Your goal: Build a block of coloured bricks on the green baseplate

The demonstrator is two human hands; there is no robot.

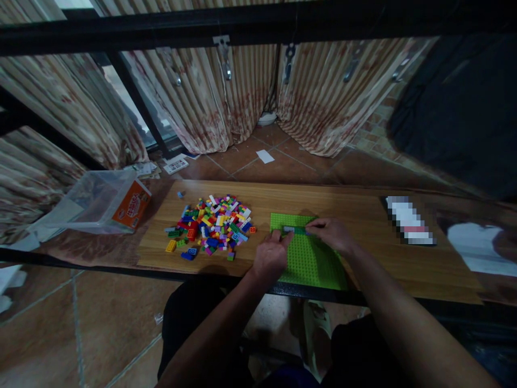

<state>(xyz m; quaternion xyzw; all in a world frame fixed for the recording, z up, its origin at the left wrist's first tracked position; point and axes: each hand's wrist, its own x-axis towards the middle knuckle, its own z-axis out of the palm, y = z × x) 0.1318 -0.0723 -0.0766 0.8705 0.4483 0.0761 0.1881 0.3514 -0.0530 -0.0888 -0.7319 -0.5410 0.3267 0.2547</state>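
Observation:
A green studded baseplate (313, 264) lies on the wooden board, with a short row of toy bricks near its far edge. The row has a grey brick (288, 229) at its left and a dark green brick (299, 230) beside it. My left hand (271, 255) rests over the plate's left edge, its bent fingers apart and close to the grey brick. At the row's right end, my right hand (329, 231) pinches something small, mostly hidden by its fingertips; a bit of purple-blue shows beneath them.
A heap of mixed toy bricks (220, 221) spreads over the board (363, 258) to the left. Beyond it sits a clear plastic bin (100, 199) with an orange label. A phone-like dark object (410, 221), partly pixelated, lies at the right. Curtains (242, 97) hang behind.

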